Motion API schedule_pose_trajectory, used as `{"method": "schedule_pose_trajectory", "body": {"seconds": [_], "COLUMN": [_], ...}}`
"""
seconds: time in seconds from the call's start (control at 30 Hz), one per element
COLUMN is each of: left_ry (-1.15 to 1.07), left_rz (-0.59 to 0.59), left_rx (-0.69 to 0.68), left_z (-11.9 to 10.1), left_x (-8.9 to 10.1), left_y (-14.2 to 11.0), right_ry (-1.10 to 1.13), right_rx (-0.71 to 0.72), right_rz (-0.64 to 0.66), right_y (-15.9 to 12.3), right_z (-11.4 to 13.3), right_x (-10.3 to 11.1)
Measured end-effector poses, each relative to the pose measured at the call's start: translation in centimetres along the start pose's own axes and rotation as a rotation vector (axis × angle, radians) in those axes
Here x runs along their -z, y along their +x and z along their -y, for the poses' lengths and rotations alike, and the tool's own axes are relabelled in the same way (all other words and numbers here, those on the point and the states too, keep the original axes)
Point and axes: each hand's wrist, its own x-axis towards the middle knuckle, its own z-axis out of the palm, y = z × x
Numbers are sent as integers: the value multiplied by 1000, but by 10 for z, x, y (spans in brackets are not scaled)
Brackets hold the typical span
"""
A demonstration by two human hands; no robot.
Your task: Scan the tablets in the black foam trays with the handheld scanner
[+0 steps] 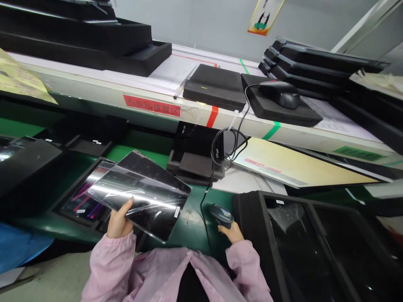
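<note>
My left hand (119, 221) grips the near edge of a thin black panel in a shiny clear sleeve (141, 193), held tilted above the green bench; a small white label sits near the panel's right corner. My right hand (232, 232) is closed round the handle of a dark corded barcode scanner (221, 214), low over the bench, just right of the panel. The scanner's cable (206, 197) runs up toward the shelf. Both arms wear pink sleeves.
A black tray with a screen (80, 203) lies under the panel at left. A large black foam tray (302, 239) fills the right. The white shelf (163, 107) above carries stacked black trays (94, 37), a mouse (281, 93) and a black box (215, 86).
</note>
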Motion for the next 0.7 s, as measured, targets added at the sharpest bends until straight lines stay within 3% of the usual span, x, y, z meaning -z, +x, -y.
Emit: {"method": "schedule_pose_trajectory", "body": {"seconds": [0.07,0.17,0.3,0.7], "left_ry": [14,52,110,171], "left_rz": [8,25,2,3], "left_rx": [-17,-42,-90,-67], "left_z": [-3,-5,-2,-3], "left_x": [-2,-6,-10,-10], "left_y": [0,-1,-4,-6], "right_ry": [86,-25,-154,-332], "right_rx": [213,429,614,590], "right_rz": [143,326,377,334], "right_y": [-23,-59,-83,-77], "right_z": [34,89,134,137], "right_x": [5,9,5,-3]}}
